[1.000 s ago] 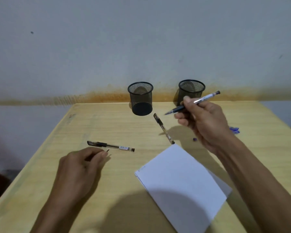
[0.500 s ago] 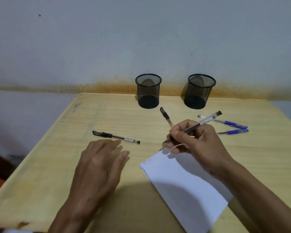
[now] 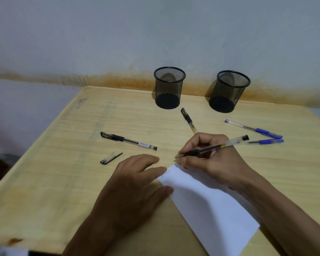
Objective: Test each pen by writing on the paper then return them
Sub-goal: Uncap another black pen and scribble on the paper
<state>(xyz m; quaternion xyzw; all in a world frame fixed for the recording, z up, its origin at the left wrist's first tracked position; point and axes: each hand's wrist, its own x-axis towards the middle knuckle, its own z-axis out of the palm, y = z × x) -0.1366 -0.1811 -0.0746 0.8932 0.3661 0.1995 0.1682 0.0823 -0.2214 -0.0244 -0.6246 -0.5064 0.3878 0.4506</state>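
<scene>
My right hand point(image 3: 213, 159) grips an uncapped black pen point(image 3: 229, 142), its tip just above the far corner of the white paper point(image 3: 209, 206). My left hand point(image 3: 135, 189) lies flat, fingers spread, pressing the paper's left edge. Its cap point(image 3: 110, 158) lies on the wooden table point(image 3: 63, 182) to the left. A capped black pen point(image 3: 128, 140) rests beyond the cap. Another black pen point(image 3: 188, 120) lies partly hidden behind my right hand. Two blue pens point(image 3: 255, 129) point(image 3: 266, 141) lie at the right.
Two empty black mesh pen holders point(image 3: 169, 87) point(image 3: 229, 91) stand at the table's far edge against the wall. The table's left edge drops off toward the floor.
My right hand came down from the air with the pen to the paper's far corner. My left hand slid right onto the paper's edge. The view tilted downward.
</scene>
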